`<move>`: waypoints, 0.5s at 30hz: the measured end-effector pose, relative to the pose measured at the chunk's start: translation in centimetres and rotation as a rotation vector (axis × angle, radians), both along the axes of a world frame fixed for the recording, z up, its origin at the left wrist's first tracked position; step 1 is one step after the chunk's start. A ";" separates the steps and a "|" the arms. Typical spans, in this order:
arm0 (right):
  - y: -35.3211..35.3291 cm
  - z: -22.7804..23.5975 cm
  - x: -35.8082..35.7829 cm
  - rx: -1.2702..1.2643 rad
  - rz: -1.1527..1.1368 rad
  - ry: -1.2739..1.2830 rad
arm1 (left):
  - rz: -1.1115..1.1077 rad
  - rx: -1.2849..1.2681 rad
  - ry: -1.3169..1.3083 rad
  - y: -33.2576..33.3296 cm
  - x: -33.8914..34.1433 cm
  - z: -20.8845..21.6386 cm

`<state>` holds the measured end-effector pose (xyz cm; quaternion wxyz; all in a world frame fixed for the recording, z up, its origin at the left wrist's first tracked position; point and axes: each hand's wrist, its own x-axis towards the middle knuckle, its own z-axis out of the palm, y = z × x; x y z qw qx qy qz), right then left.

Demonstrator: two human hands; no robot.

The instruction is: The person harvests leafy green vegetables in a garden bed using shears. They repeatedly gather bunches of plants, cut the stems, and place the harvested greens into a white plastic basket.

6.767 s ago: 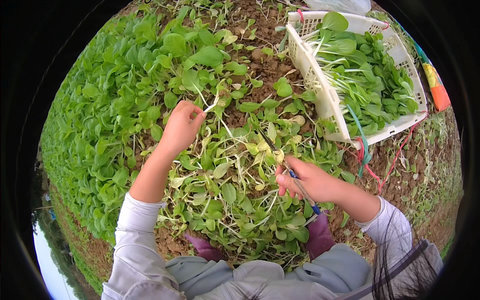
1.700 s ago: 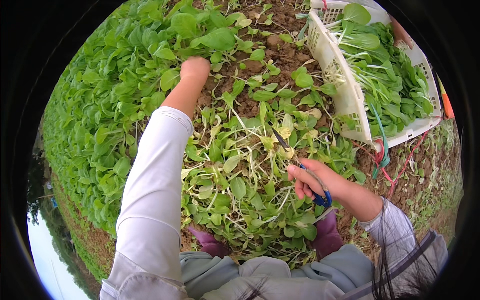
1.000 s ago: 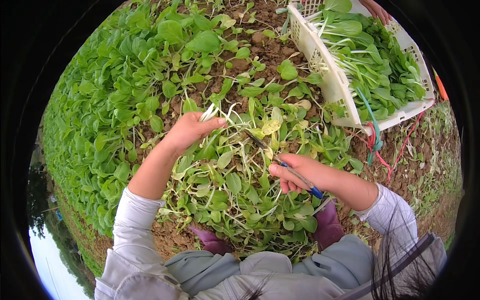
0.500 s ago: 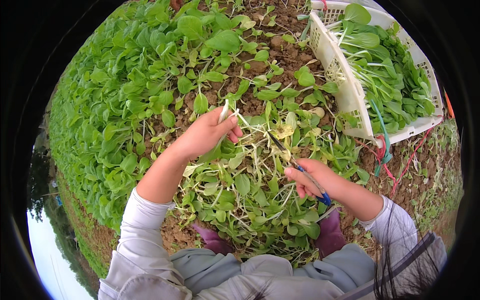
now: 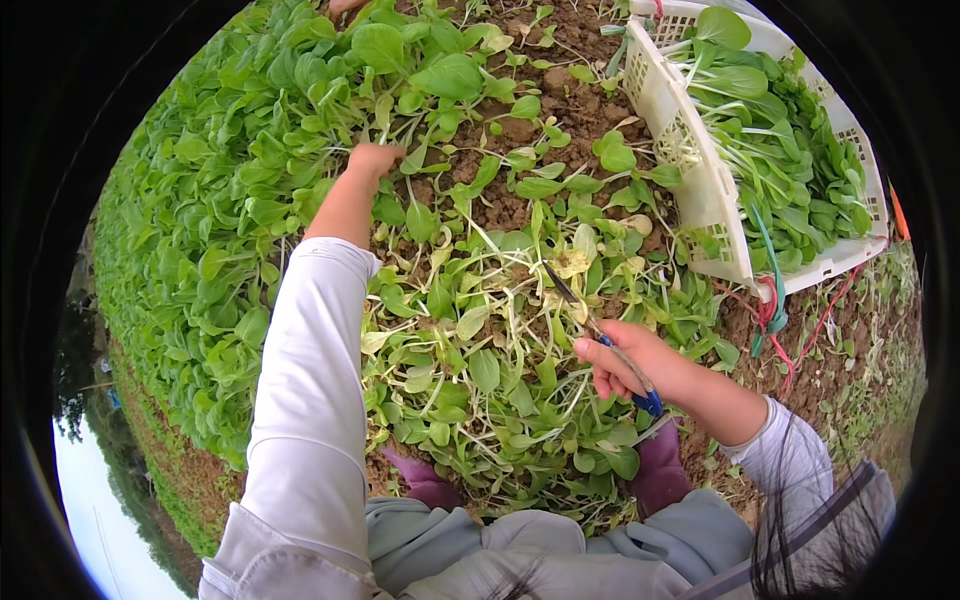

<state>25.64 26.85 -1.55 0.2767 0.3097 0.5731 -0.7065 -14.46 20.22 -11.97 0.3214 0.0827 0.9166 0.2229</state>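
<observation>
My left hand [image 5: 376, 160] reaches out into the standing leafy greens [image 5: 235, 215] on the left, at the edge of the bare soil. Leaves and the back of the hand hide its fingers; pale stems show just beyond it. Closed around a pair of scissors [image 5: 630, 372] with blue handles, my right hand [image 5: 632, 362] stays low on the right. The dark blades point up and left over a heap of cut, partly yellowed leaves and stems [image 5: 490, 370] between my boots.
A white plastic crate [image 5: 690, 170] stands tilted at the upper right, filled with long-stemmed greens [image 5: 790, 150]. Red and teal cords [image 5: 772, 318] hang from its near corner. Purple boots [image 5: 660, 465] flank the leaf heap. A skin-coloured patch, perhaps another person's hand [image 5: 345, 8], shows at the top edge.
My left hand has moved forward and left, from above the leaf heap into the standing greens. The white stems it held are no longer seen in it. My right hand and scissors hardly moved.
</observation>
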 end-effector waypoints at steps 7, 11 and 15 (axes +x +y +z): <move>-0.1 0.0 0.2 -0.018 0.025 0.026 | 0.173 0.165 -0.154 -2.4 -0.5 0.9; -0.1 0.0 0.6 -0.015 0.040 0.044 | 0.234 0.360 -0.501 -4.6 2.8 6.2; -0.1 1.1 0.4 0.035 0.086 0.108 | 0.153 0.565 -0.535 -5.7 10.0 9.6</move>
